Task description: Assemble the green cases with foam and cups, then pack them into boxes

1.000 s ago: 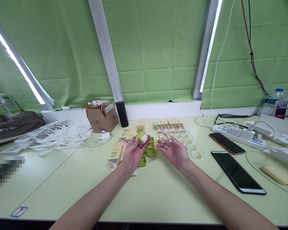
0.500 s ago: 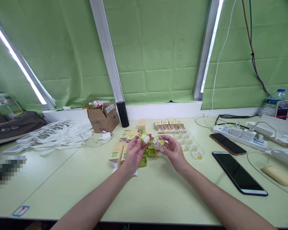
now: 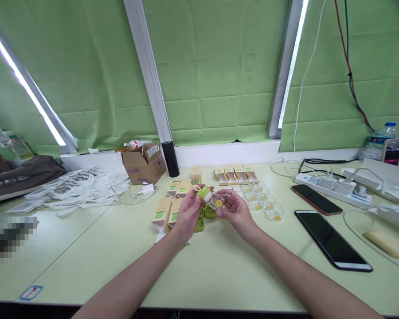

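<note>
"Looking at the left hand (image 3: 186,218), what does its grip hold?"

"A small green-and-white piece (image 3: 205,194) with a pale loop, pinched between thumb and fingers above the desk (image 3: 236,274)."

"And the right hand (image 3: 239,215)?"

"Its fingertips grip a clear case (image 3: 218,203) with a yellow spot, right up against the white end. I can't tell whether the two are joined or merely meeting."

"So how far along is it?"

"Midway through this pair, I'd judge: both parts are in hand and close together, but a finished fit doesn't show."

"What's left?"

"Probably plenty. Several similar clear cases (image 3: 275,213) lie on the desk to the right, and green trays (image 3: 198,225) sit partly hidden behind the hands. Labelled cartons (image 3: 160,215) are grouped at the left; whether anything is inside them, I can't make out."
</note>
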Tool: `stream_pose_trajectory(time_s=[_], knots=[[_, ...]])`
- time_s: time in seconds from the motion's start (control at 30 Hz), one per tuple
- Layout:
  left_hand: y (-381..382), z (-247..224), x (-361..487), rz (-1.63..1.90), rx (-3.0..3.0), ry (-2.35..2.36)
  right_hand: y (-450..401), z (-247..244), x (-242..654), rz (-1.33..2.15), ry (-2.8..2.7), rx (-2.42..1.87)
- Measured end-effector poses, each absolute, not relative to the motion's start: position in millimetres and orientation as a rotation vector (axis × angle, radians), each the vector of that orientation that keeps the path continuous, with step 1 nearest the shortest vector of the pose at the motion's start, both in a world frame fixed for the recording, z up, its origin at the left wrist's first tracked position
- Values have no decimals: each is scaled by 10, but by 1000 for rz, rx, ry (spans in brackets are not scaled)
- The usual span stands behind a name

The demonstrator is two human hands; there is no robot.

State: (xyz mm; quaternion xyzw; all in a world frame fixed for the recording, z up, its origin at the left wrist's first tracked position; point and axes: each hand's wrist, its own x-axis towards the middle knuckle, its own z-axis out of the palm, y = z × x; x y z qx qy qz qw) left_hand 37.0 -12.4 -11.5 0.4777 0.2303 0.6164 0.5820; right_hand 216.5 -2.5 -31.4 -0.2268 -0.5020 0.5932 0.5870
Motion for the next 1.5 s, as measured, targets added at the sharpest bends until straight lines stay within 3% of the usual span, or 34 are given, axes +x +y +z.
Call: stream_pose_trajectory(time_s=[1.5], knots=[[-108, -191, 375, 1318, 1299, 609, -55, -341, 2143, 1428, -1200, -472]])
